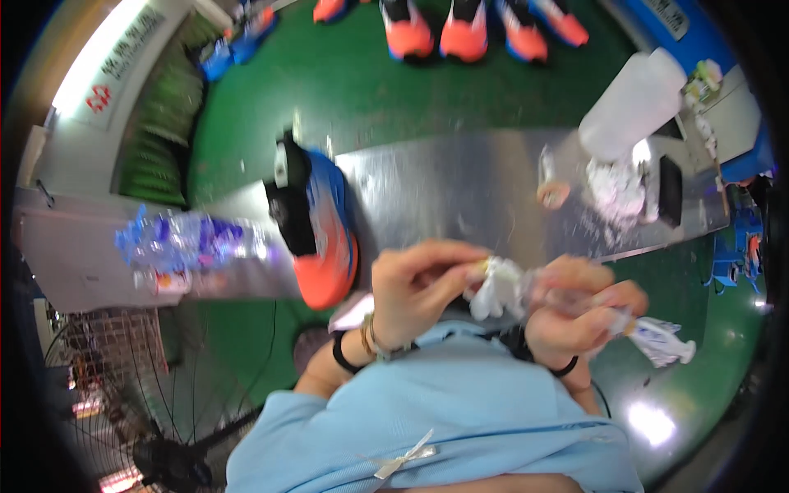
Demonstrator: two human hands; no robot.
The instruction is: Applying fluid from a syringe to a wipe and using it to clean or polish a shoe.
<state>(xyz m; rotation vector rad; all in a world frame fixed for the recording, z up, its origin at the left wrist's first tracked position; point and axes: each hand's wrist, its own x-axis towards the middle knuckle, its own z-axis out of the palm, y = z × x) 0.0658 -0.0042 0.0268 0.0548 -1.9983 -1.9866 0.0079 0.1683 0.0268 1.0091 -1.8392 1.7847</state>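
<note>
Sleeve (460, 394): blue, nearest
Left hand (423, 287): fingers pinch white cloth (497, 287)
Right hand (579, 316): clenched on tube (662, 338), axis pointing right
Shoe (325, 226): on surface (460, 189), leftward

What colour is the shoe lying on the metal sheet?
Orange toe, blue side, black inside; the shoe shows best in the head view.
</note>
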